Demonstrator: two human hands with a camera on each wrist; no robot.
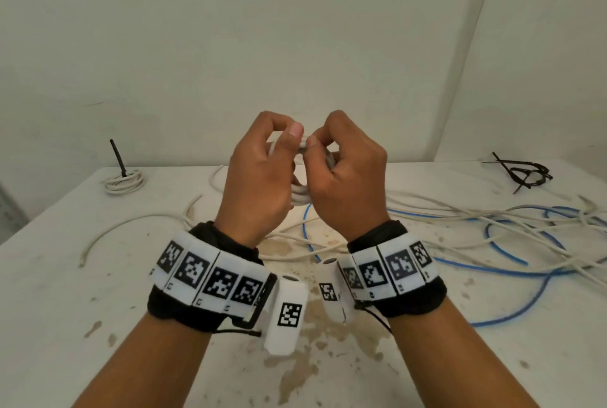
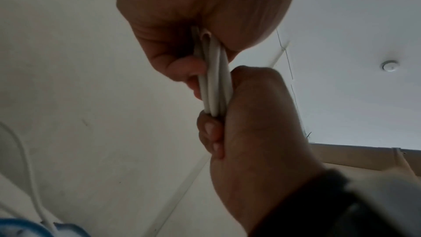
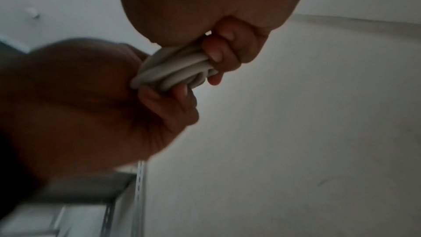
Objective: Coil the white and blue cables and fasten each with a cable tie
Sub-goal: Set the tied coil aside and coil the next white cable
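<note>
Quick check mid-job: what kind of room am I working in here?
Probably a plain workroom or data-collection bench, not a home. A stained white table stands in a bare corner, strewn with loose white and blue cables, black cable ties and one tied white coil; metal shelving stands nearby.

Both hands up over surface (image 1: 65,292), left hand (image 1: 259,177) and right hand (image 1: 345,177) gripping small white cable coil (image 1: 300,195) between them, thumbs pinching at top. Finished white coil (image 1: 124,182) with black tie sticking up, far left. Loose white cables (image 1: 460,210) and blue cable (image 1: 512,263) tangled on right. Bunch of black cable ties (image 1: 522,173) far right. Surface pretty stained, tbh.
</note>
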